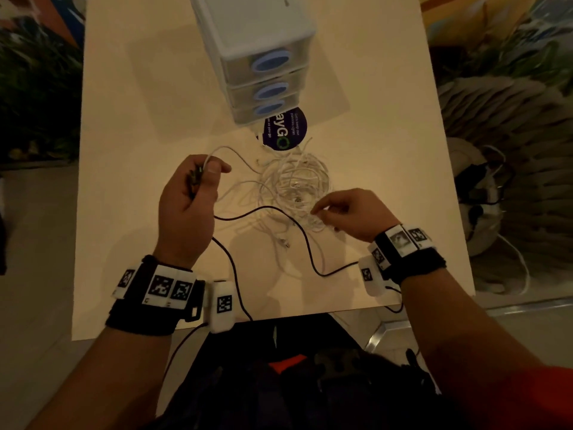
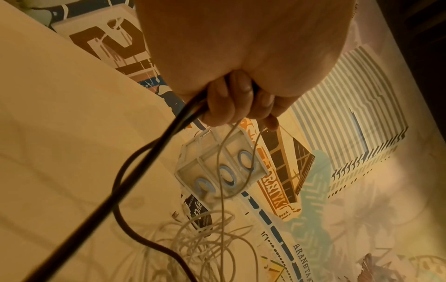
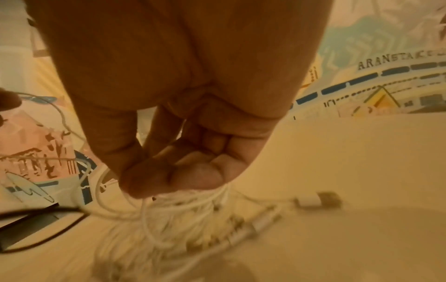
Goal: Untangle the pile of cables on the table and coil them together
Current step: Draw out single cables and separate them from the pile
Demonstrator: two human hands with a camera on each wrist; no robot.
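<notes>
A tangled pile of thin white cables (image 1: 290, 184) lies mid-table; the left wrist view shows the white cables (image 2: 207, 246) from above. A black cable (image 1: 305, 240) snakes across the pile toward the front edge. My left hand (image 1: 198, 181), raised left of the pile, grips ends of a white cable and the black cable (image 2: 154, 156) in curled fingers (image 2: 224, 103). My right hand (image 1: 325, 212) sits at the pile's right edge, its fingertips (image 3: 169, 177) pinching white strands (image 3: 154, 215). A white USB plug (image 3: 318, 200) lies beside it.
A small white drawer unit (image 1: 257, 54) with blue handles stands at the back of the cream table (image 1: 139, 119). A dark round sticker (image 1: 285, 128) lies in front of it. The table's front edge (image 1: 279, 315) runs just behind my wrists.
</notes>
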